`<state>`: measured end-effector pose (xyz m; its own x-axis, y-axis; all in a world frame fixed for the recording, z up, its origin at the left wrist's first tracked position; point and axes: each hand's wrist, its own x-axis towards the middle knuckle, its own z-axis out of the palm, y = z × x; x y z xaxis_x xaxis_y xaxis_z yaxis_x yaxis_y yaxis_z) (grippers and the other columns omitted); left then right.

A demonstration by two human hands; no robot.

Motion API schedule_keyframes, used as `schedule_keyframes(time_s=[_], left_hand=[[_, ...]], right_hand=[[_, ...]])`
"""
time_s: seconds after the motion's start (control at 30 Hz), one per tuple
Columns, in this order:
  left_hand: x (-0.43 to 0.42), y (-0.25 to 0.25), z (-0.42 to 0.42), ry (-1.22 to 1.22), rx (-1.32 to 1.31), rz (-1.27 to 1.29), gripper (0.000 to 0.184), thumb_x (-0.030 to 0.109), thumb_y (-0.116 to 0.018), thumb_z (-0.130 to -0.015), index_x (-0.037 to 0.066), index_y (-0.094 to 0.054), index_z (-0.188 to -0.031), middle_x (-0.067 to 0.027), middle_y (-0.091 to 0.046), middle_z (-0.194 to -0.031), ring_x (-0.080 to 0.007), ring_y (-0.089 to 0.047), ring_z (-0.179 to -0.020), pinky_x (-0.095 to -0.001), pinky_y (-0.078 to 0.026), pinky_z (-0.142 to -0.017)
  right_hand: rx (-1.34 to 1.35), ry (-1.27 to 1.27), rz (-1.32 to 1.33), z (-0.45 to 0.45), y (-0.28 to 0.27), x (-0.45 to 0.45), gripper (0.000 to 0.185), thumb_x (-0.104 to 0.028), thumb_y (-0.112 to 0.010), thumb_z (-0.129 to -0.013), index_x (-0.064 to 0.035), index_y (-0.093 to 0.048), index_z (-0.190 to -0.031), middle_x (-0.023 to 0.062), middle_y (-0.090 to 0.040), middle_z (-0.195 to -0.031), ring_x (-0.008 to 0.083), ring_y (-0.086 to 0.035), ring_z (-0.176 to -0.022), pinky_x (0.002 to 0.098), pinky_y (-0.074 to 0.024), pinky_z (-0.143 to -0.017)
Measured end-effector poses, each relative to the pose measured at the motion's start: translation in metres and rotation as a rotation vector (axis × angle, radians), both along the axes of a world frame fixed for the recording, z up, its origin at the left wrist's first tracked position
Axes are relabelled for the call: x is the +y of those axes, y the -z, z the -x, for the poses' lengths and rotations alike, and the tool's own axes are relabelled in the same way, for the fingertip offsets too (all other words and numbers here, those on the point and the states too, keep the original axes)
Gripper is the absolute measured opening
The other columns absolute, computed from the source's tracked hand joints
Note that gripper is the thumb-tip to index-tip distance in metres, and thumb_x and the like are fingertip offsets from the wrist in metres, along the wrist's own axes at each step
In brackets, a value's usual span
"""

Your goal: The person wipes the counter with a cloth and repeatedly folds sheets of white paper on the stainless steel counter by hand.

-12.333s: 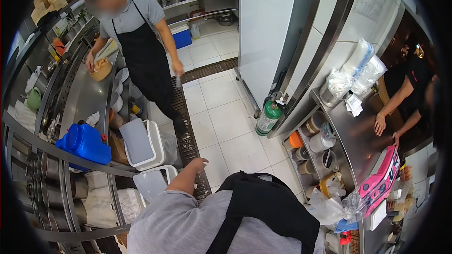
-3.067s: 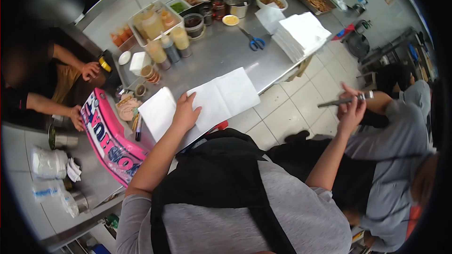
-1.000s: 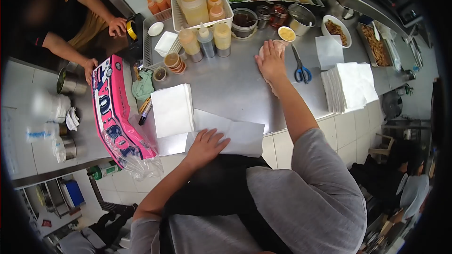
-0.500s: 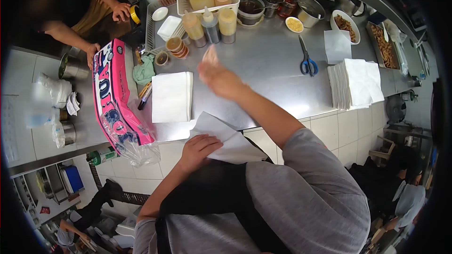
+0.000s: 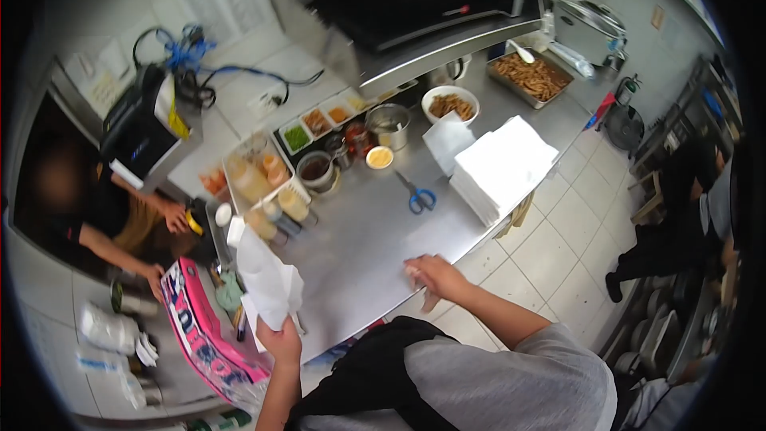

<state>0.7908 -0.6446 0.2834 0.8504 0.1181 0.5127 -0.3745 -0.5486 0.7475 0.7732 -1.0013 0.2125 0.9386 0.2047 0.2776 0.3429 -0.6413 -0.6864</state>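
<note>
Clock directions: 12 at the top of the head view.

Item: white sheet (image 5: 270, 275), single, thin, creased. Position: raised at the near-left part of the steel surface (image 5: 343, 275). Long axis: roughly 11 to 5 o'clock.

Item: left hand (image 5: 279, 343). State: closed on the lower end of the white sheet, which rises from it toward 12 o'clock. The nearer of the two hands to the sheet, and in contact.

Item: right hand (image 5: 437, 278). Position: about 3 o'clock from the white sheet, well apart from it, at the front edge of the surface. State: fingers partly curled and blurred; a pale scrap (image 5: 429, 302), limp, shows beneath. Whether it is gripped cannot be told.

Adjacent to the right hand: scissors (image 5: 420, 201), blue-handled, at 12 o'clock, blades toward 11; paper stack (image 5: 507, 161), white, at 1 o'clock.

Adjacent to the left hand: marker (image 5: 241, 324), dark, at 10 o'clock; pink package (image 5: 202, 302), printed, at 9 o'clock, lying lengthwise from about 11 to 5.

Also present: a co-worker's hand (image 5: 155, 278), at the upper end of the pink package; squeeze bottles (image 5: 292, 204), at 12 o'clock from the left hand, beyond the sheet.
</note>
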Motion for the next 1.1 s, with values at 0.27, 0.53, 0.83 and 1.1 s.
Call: schedule_keyframes(time_s=[0.27, 0.53, 0.83, 1.1], left_hand=[[-0.072, 0.050, -0.028, 0.410, 0.047, -0.896, 0.054, 0.014, -0.070, -0.069, 0.009, -0.058, -0.122, -0.0139, -0.059, -0.121, -0.0332, -0.058, -0.108, -0.0460, -0.047, -0.089], [-0.085, 0.045, -0.029, 0.513, 0.390, -1.205, 0.063, 0.031, -0.070, -0.072, 0.026, -0.054, -0.133, -0.0090, -0.056, -0.116, -0.0295, -0.056, -0.105, -0.0507, -0.046, -0.086], [-0.031, 0.056, -0.005, 0.346, 0.326, -1.176, 0.062, 0.016, -0.068, -0.070, 0.022, -0.057, -0.130, -0.0051, -0.059, -0.091, -0.0240, -0.060, -0.086, -0.0429, -0.043, -0.077], [0.018, 0.058, 0.027, 0.101, 0.459, -1.019, 0.049, 0.019, -0.069, -0.075, 0.020, -0.062, -0.123, -0.0043, -0.059, -0.094, -0.0241, -0.059, -0.088, -0.0415, -0.043, -0.080]], right_hand=[[-0.227, 0.391, 0.395, -0.025, -0.016, -0.034, 0.050, -0.031, -0.065, -0.088, -0.0175, -0.052, -0.134, 0.0092, -0.050, -0.141, 0.0289, -0.045, -0.132, 0.0591, -0.0339, -0.103], [-0.281, -0.037, 0.076, -0.038, 0.027, 0.068, 0.047, -0.033, -0.065, -0.087, -0.0190, -0.056, -0.131, 0.0060, -0.047, -0.143, 0.0254, -0.042, -0.134, 0.0583, -0.0310, -0.106], [-0.141, -0.044, 0.305, -0.045, 0.045, 0.062, 0.038, -0.029, -0.065, -0.086, -0.0170, -0.061, -0.122, 0.0037, -0.055, -0.132, 0.0217, -0.048, -0.125, 0.0519, -0.0340, -0.102], [-0.082, -0.119, 0.362, -0.061, 0.036, 0.064, 0.040, -0.023, -0.063, -0.088, -0.0177, -0.059, -0.127, 0.0042, -0.051, -0.139, 0.0255, -0.043, -0.133, 0.0539, -0.0263, -0.111]])
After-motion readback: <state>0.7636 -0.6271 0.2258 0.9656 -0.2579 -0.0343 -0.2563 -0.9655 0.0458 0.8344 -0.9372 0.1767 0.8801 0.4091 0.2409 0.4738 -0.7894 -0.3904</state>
